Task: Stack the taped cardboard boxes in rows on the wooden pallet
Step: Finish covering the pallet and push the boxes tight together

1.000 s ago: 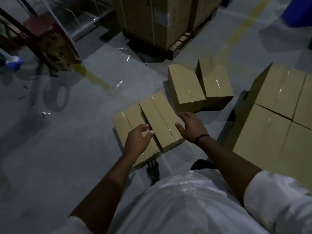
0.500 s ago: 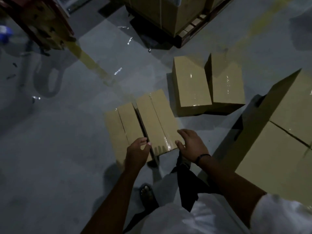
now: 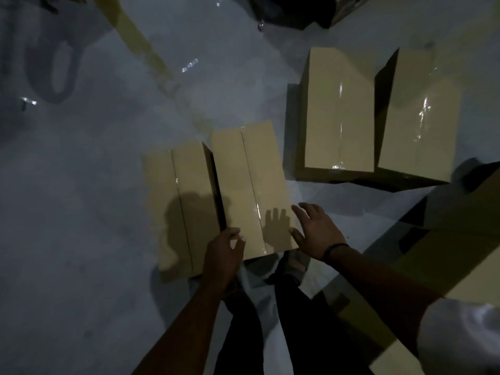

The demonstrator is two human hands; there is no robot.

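Several taped cardboard boxes lie on the grey floor. The nearest box (image 3: 251, 185) lies just ahead of me, tight against a lower box (image 3: 178, 209) on its left. My left hand (image 3: 223, 253) is at the near left corner of the nearest box, fingers loosely curled at its edge. My right hand (image 3: 315, 230) hovers with spread fingers at the box's near right corner. Two taller boxes (image 3: 339, 112) (image 3: 422, 117) stand farther right. Stacked boxes (image 3: 460, 239) fill the right edge; the pallet under them is hidden.
A worn yellow floor line (image 3: 143, 47) runs diagonally at the top left. A dark loaded pallet (image 3: 292, 12) sits at the top edge. My legs and a sandalled foot (image 3: 293, 263) are just below the nearest box. Open floor lies to the left.
I have bent lower and closer to the boxes. Both hands have dropped to the near corners of the nearest box, and my right hand's fingers have spread.
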